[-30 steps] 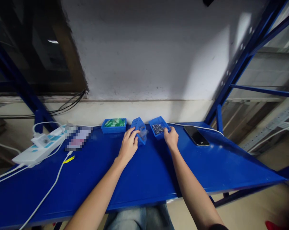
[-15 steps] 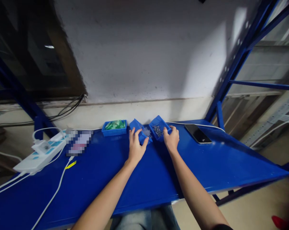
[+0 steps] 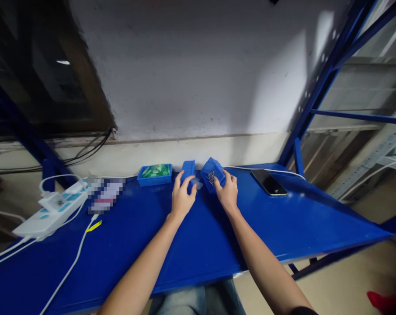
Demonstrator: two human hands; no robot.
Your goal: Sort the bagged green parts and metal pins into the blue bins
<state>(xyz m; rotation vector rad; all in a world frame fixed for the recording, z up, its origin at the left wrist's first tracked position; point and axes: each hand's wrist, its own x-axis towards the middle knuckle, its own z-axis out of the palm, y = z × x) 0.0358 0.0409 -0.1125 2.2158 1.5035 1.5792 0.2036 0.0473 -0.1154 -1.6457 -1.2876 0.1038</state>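
Observation:
My left hand [image 3: 183, 197] grips the near side of a small blue bin [image 3: 189, 166], fingers over its left edge and thumb at the right. Some clear plastic pieces [image 3: 197, 183] show beside the thumb; whether they lie in the bin or have spilled out I cannot tell. My right hand [image 3: 228, 190] is closed on the right side of a second blue bin [image 3: 210, 164], which is tilted and holds silvery screws [image 3: 211, 176]. To the left of both hands stands a third blue bin [image 3: 154, 180] with green packets [image 3: 157, 170] in it.
On the right of the blue table [image 3: 204, 245] lies a black phone [image 3: 269, 182]. A white power strip [image 3: 50, 214] with plugs and cables occupies the left, beside a blurred-out phone-like item [image 3: 106, 197]. A white cable [image 3: 263, 169] runs along the back near the wall [image 3: 198, 87].
The left bin has turned from tilting right to standing more straight. The screw bin has tipped, its screws bunched toward my right hand. Both hands remain on their bins.

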